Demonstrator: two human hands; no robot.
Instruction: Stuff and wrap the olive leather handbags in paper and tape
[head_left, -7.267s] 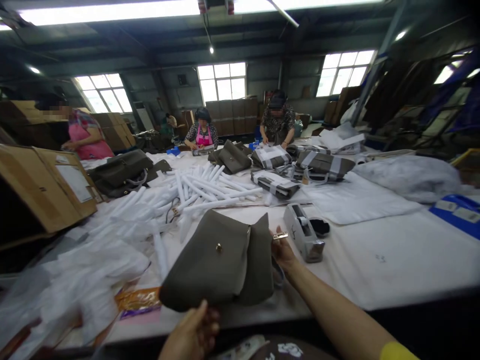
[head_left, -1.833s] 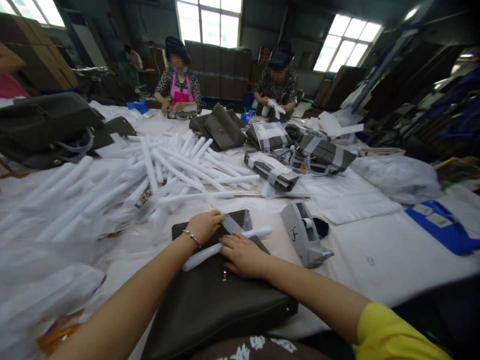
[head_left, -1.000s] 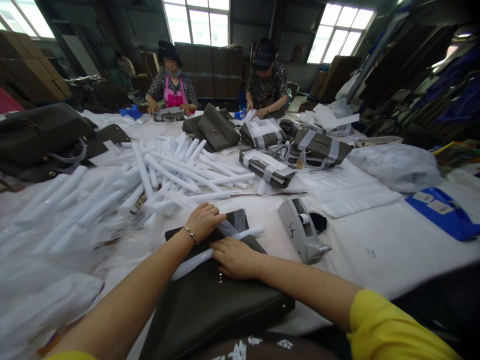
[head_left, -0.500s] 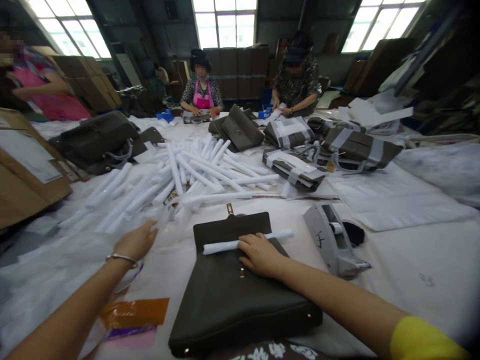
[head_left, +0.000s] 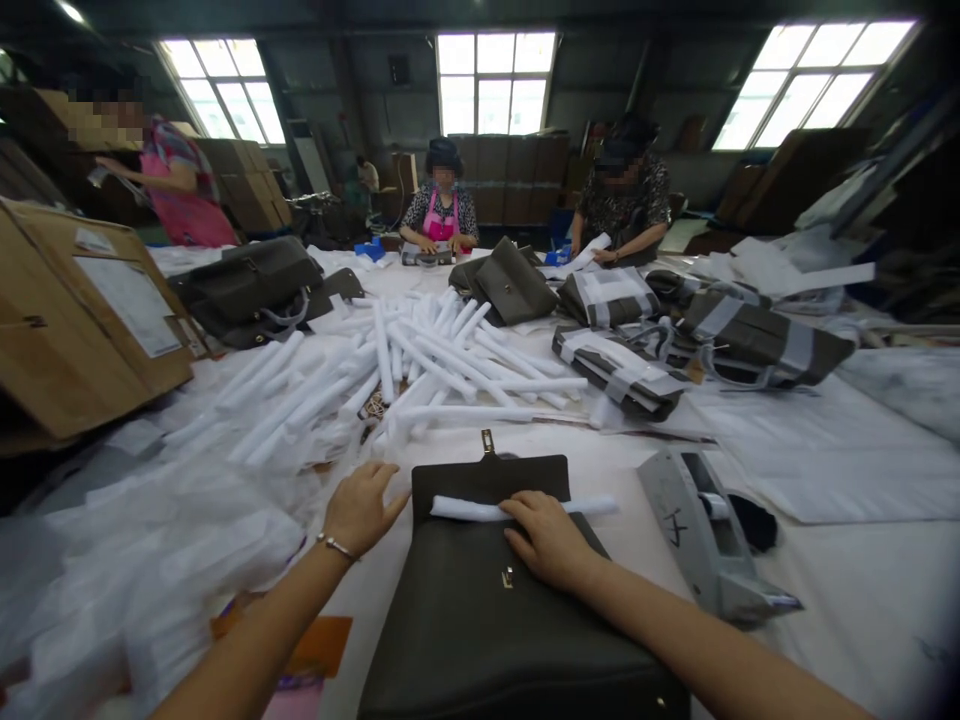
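A dark olive handbag [head_left: 480, 620] lies in front of me, its flap [head_left: 457, 478] folded open away from me with a metal clasp [head_left: 487, 443] at the tip. Across the base of the flap rests a white paper-like roll [head_left: 465, 510]. My right hand [head_left: 553, 540] presses on it, fingers over the roll and thumb on the bag. My left hand [head_left: 361, 512], wearing a bracelet [head_left: 336, 546], is just left of the flap, thumb and fingers apart with nothing in them.
Past the bag lies a pile of white rolls [head_left: 450, 350]. A grey tape dispenser [head_left: 694, 530] stands at right, thin white wrapping sheets [head_left: 172, 560] at left. Taped bags [head_left: 622, 375] and a cardboard box [head_left: 97, 320] sit farther off. Several people work across the table.
My left hand has moved right, from above the white wrapping to beside the bag's flap. My right hand stays on the roll. The view has tilted up and turned slightly left.
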